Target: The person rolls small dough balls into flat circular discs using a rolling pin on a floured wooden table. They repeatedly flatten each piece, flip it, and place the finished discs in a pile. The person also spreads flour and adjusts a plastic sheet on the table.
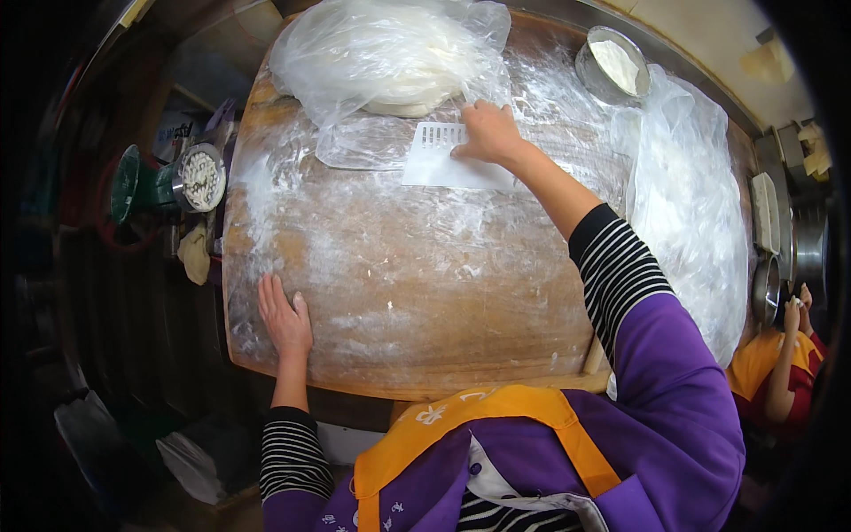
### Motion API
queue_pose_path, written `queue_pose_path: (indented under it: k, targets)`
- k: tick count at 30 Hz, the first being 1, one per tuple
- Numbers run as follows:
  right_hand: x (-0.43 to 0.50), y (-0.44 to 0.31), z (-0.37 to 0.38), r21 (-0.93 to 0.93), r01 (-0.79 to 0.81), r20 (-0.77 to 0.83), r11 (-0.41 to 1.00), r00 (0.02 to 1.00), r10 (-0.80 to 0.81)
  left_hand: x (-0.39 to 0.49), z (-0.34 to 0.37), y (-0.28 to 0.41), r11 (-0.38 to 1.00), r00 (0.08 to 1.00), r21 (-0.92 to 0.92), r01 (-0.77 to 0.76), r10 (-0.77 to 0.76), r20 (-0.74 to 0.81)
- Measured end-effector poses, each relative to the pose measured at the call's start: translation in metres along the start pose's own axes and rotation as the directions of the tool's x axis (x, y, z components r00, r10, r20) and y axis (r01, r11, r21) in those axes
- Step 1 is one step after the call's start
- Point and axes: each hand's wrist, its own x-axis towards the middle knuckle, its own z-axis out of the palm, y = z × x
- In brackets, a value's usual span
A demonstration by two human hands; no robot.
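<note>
My left hand [286, 318] rests flat on the floured wooden worktable [399, 286], near its left front corner, with nothing in it. Toward the back of the table, my right hand [490, 133] grips a white plastic dough scraper [432, 159] that has a row of slots; the scraper lies low over the board. Just behind it, a large mass of pale dough [399, 106] sits under a clear plastic sheet [346, 143], whose front edge reaches the scraper.
A metal bowl of flour [615, 65] stands at the back right. More plastic sheeting [691, 219] covers something pale along the right side. Left of the table, a scale pan [201, 178] holds small pale pieces. A wooden stick [594, 356] lies at the front edge. A co-worker [781, 372] is at far right.
</note>
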Motion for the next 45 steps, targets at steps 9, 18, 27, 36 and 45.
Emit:
queue_pose_path:
  k: [9, 18, 27, 36, 45]
  targets:
    - [0.018, 0.001, 0.004, 0.023, 0.064, 0.135, 0.998, 0.989, -0.067, 0.001, 0.000, -0.001, 1.000, 1.000, 0.009, -0.014, 0.014, -0.003]
    - [-0.035, -0.009, -0.019, 0.620, 0.017, 0.147, 0.785, 0.980, -0.137, -0.002, 0.001, -0.002, 0.998, 0.997, -0.045, -0.045, 0.042, -0.065]
    - [-0.248, -0.002, 0.009, 0.866, -0.319, 0.148, 0.385, 0.900, 0.411, 0.021, 0.004, 0.034, 0.956, 0.997, -0.284, 0.079, -0.073, 0.030]
    - [-0.303, -0.046, 0.090, 0.963, -0.234, 0.112, 0.135, 0.802, 0.587, -0.016, 0.009, 0.133, 0.666, 0.791, -0.556, -0.498, 0.611, 0.023]
    - [-0.209, -0.135, 0.058, 0.893, -0.408, 0.259, 0.192, 0.813, 0.522, -0.047, -0.018, -0.052, 0.974, 0.993, -0.197, 0.115, -0.116, 0.007]
